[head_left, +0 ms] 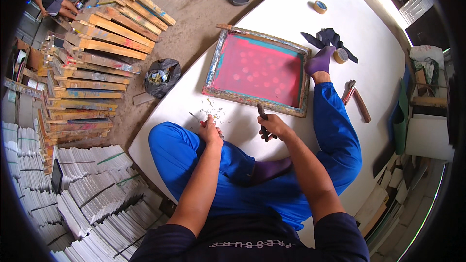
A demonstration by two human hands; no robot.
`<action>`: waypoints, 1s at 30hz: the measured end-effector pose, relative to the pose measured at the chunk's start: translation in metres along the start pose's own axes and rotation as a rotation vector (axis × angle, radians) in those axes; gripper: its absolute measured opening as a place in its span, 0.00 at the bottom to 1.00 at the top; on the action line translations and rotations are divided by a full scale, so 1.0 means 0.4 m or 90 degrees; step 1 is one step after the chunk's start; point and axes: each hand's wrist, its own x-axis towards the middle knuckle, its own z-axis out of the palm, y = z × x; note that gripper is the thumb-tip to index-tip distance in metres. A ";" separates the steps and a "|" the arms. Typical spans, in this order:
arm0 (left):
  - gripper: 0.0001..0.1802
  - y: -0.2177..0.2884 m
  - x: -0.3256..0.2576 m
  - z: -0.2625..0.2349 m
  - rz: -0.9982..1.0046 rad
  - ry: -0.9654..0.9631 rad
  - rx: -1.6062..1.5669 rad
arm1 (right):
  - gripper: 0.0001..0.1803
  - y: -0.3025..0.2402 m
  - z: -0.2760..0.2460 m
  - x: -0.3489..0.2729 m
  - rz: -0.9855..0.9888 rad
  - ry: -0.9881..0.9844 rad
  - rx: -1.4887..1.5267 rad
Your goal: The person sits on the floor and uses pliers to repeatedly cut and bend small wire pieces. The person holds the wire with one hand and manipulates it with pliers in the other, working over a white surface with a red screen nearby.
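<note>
Bright, even daylight, soft shadows; fisheye bends the edges, and the dark rim perhaps blurs.

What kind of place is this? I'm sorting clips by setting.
Most likely a small screen-printing workshop. A wooden-framed printing screen with pink mesh lies on a big white table, more wooden frames are stacked on the concrete floor, and bundled white sheets are piled beside them.
</note>
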 end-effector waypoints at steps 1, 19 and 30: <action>0.14 -0.010 0.007 0.005 0.001 -0.015 0.001 | 0.24 -0.005 -0.012 -0.004 0.007 0.012 0.013; 0.12 -0.055 -0.022 0.037 0.019 -0.137 -0.001 | 0.22 -0.093 -0.105 0.042 0.194 -0.048 -0.075; 0.13 -0.070 -0.021 0.053 0.019 -0.134 0.001 | 0.23 0.012 0.040 0.046 -0.033 0.345 -0.429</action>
